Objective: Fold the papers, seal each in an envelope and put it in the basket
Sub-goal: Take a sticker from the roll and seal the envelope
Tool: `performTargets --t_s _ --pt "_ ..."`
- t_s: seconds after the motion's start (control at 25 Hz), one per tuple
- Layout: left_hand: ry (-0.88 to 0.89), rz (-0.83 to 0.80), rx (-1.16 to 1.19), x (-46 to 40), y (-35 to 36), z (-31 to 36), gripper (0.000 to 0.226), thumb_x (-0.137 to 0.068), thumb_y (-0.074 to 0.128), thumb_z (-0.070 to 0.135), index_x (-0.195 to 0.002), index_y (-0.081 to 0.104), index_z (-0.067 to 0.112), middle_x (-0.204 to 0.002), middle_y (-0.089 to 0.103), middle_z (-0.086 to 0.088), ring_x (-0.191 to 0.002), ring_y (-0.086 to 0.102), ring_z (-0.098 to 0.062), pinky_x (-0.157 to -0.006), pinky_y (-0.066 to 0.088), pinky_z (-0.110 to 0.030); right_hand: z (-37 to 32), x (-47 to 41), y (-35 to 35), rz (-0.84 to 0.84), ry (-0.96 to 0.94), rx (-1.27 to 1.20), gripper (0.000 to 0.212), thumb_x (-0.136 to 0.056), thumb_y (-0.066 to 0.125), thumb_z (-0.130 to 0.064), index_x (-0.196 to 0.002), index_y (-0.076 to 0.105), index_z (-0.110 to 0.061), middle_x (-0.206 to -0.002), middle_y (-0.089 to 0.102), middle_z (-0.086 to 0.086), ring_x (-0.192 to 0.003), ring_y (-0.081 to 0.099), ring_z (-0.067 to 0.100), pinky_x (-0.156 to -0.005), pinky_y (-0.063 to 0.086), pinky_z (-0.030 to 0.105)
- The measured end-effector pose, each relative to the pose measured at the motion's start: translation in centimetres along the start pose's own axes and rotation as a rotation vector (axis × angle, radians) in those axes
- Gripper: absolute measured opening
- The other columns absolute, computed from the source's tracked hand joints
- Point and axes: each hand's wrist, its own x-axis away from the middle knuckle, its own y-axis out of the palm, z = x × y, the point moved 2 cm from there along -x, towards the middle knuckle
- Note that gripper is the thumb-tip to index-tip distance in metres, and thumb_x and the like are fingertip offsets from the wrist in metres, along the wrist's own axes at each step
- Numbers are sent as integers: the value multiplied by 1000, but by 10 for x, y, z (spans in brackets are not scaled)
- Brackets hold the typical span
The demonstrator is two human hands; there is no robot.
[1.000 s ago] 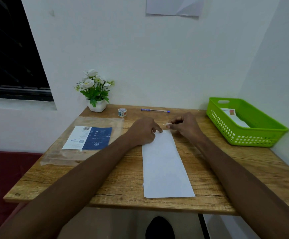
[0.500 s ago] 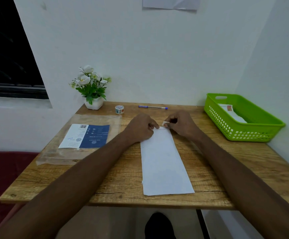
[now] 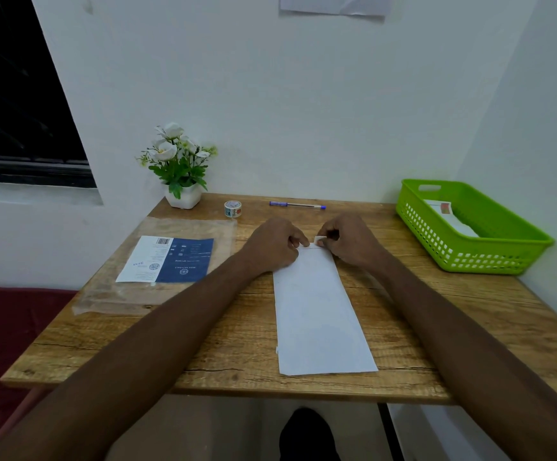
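A long white envelope (image 3: 320, 314) lies lengthwise on the wooden table (image 3: 224, 347), its near end at the front edge. My left hand (image 3: 275, 242) rests on its far left corner, fingers curled and pressing the edge down. My right hand (image 3: 347, 241) pinches a small white strip (image 3: 319, 239) at the envelope's far end. The green basket (image 3: 490, 257) stands at the right against the wall and holds a white envelope (image 3: 450, 217) with a coloured seal.
A clear plastic bag with a blue and white label (image 3: 167, 259) lies at the left. A potted white flower (image 3: 180, 168), a small tape roll (image 3: 233, 208) and a blue pen (image 3: 297, 204) line the back edge. Walls close the back and right.
Both hands stay at the envelope's far end with only slight shifts. The camera has tilted a little.
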Motion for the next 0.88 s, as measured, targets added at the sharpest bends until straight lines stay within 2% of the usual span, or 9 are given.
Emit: performTargets --t_s 0.2,0.36,0.52,0.6,0.76,0.88 --pt "5 1 -5 2 -2 0 44 -81 60 -2 -114 79 19 -100 78 -4 -88 68 -15 -83 57 -32 -1 0 -1 -9 18 20 14 -89 76 -16 -102 82 -14 -101 78 1 -91 67 14 -85 57 37" --pt "-27 -17 -15 1 0 1 44 -83 59 -1 -116 78 20 -105 77 -3 -92 65 -13 -80 49 -23 -1 0 0 -22 28 48 20 -88 75 -13 -108 81 -13 -103 78 1 -89 67 12 -84 58 32" --pt "-30 -7 -29 2 0 2 43 -84 59 0 -119 77 17 -106 76 -2 -94 65 -13 -84 51 -25 -1 1 -5 -54 -11 17 16 -86 78 -13 -102 82 -12 -100 79 0 -86 68 10 -80 57 31" --pt "-36 -4 -45 2 1 3 43 -84 61 2 -123 73 17 -109 74 0 -96 63 -12 -86 50 -26 -1 1 -7 -77 -29 11 15 -86 79 -11 -100 82 -11 -98 79 1 -83 66 8 -74 51 25" --pt "-17 -52 -127 3 6 5 50 -90 57 9 -135 65 29 -115 62 -1 -108 54 -17 -83 47 -31 -1 2 -10 -103 -48 38 20 -86 79 -7 -105 81 -6 -99 78 5 -76 59 5 -65 37 12" --pt "6 -73 -171 3 9 5 50 -91 56 9 -136 64 29 -117 58 -3 -111 52 -20 -80 44 -30 -2 2 -11 -124 -59 58 22 -86 77 -5 -108 80 -6 -100 78 6 -74 56 3 -63 33 8"
